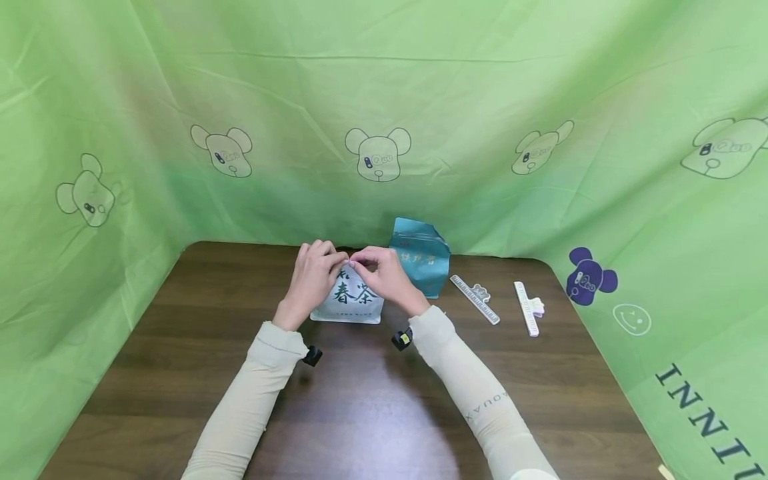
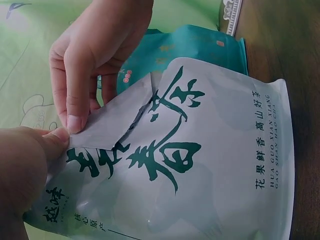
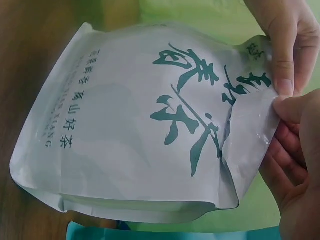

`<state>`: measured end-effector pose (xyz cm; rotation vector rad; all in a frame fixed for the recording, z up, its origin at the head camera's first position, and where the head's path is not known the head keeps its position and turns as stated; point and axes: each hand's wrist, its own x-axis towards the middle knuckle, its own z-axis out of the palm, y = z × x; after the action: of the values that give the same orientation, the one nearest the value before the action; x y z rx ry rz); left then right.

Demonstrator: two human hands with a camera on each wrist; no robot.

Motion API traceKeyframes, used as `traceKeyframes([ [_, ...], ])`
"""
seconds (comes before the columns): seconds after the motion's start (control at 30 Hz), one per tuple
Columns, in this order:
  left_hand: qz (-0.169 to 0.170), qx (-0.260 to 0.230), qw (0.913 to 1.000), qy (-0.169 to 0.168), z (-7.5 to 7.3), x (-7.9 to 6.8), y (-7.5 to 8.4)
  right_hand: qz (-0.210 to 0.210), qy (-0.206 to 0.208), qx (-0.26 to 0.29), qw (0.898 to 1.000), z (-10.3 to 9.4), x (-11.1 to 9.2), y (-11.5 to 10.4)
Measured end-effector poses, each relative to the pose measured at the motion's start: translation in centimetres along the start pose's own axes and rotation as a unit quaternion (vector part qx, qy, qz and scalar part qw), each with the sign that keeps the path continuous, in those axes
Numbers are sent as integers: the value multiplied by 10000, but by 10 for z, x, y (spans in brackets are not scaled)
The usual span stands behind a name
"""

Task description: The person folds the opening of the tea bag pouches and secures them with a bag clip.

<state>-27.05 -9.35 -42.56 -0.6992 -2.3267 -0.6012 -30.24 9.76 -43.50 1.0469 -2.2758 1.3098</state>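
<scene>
Left hand (image 1: 312,277) at ten o'clock, right hand (image 1: 387,275) at two, both pinching the white bag (image 1: 347,310) at its folded top, body towards six!

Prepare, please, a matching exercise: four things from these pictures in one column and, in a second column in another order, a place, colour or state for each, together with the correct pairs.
Things
1. white bag
2. teal bag
3. clips
4. table

Descriptions
A. brown, with a wood-grain look
B. lying apart from each other, to the right of the teal bag
C. pinched at its folded top by the left hand and the right hand
D. standing just right of the white bag

Pairs: 1-C, 2-D, 3-B, 4-A
</scene>
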Motion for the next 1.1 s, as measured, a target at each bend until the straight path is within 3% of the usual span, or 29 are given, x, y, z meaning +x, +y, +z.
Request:
traceKeyframes([
  [0.33, 93, -22, 10000, 23, 1, 0, -2, 41, -201, -49, 9998, -2, 1, 0],
  [0.67, 76, 37, 9999, 84, 0, -1, -6, -76, -117, 116, 9998, 4, 3, 8],
  [0.93, 38, 9, 10000, 63, 3, -1, -3, 371, -3, 427, 9984, 1, 0, 5],
  [1.1, 16, 4, 10000, 50, 3, -1, -4, 374, 38, 504, 9980, 3, 1, 11],
])
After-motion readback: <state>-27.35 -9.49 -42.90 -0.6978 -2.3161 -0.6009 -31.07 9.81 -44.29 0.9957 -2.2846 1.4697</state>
